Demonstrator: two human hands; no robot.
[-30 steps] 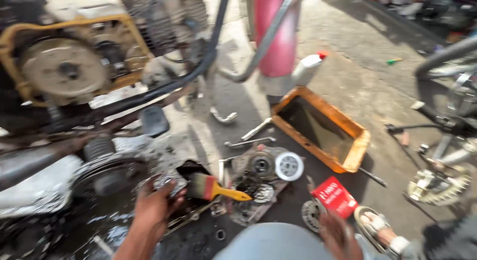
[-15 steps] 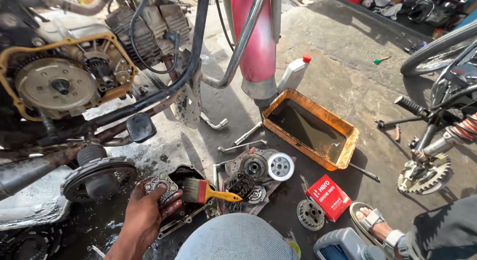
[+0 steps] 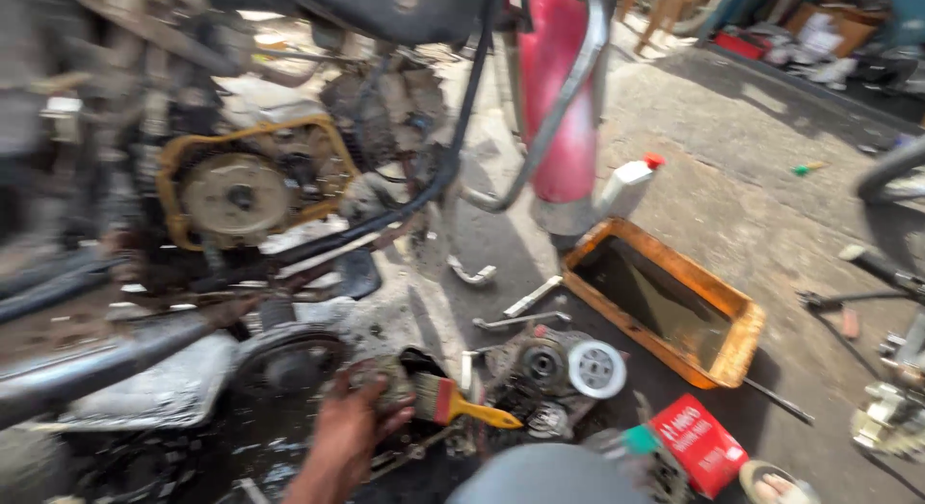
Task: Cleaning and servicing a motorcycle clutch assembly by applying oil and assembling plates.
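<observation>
Oil-stained concrete runs under everything, with the stripped motorcycle engine [image 3: 241,191] at 10 o'clock and the orange drain tray [image 3: 737,345] at 3 o'clock. My left hand [image 3: 352,432] sits at 6 o'clock, fingers curled shut around a grimy metal engine part [image 3: 385,384], with the yellow-handled paintbrush [image 3: 462,406] lying just beside it at its 3 o'clock. Compared with 1 second ago, my right hand has dropped out of view; I cannot tell its state. The red box [image 3: 699,444] it was near then now lies on the ground at 5 o'clock, beside the clutch assembly [image 3: 568,369]. I judge the cleaning is now 1-handed. My head has swung left; the picture is blurred.
</observation>
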